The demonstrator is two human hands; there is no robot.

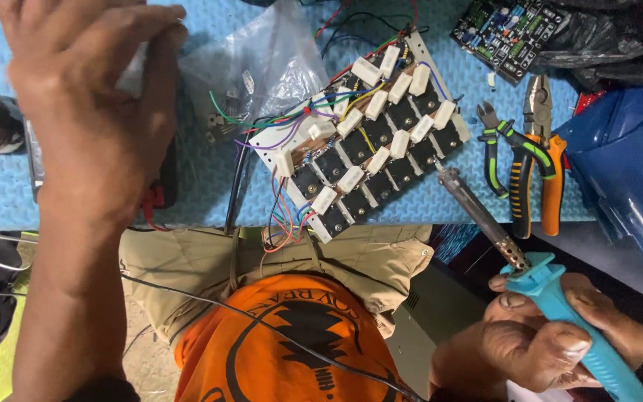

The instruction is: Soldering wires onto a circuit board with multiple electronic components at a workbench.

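My right hand (552,339) grips the light blue handle of a soldering iron (500,238) at the lower right. Its metal tip points up-left and reaches the edge of a white board (359,141) covered with several black transistors, white block resistors and coloured wires. My left hand (87,97) is raised at the upper left over a dark device with a red part (159,195); its fingers are curled downward, and what they hold, if anything, is hidden.
A blue foam mat (426,208) carries a clear plastic bag (262,67), green-handled cutters (496,145), orange-handled pliers (541,164) and a green circuit board (507,30). A blue plastic body (626,164) lies right. My lap shows an orange shirt (292,350).
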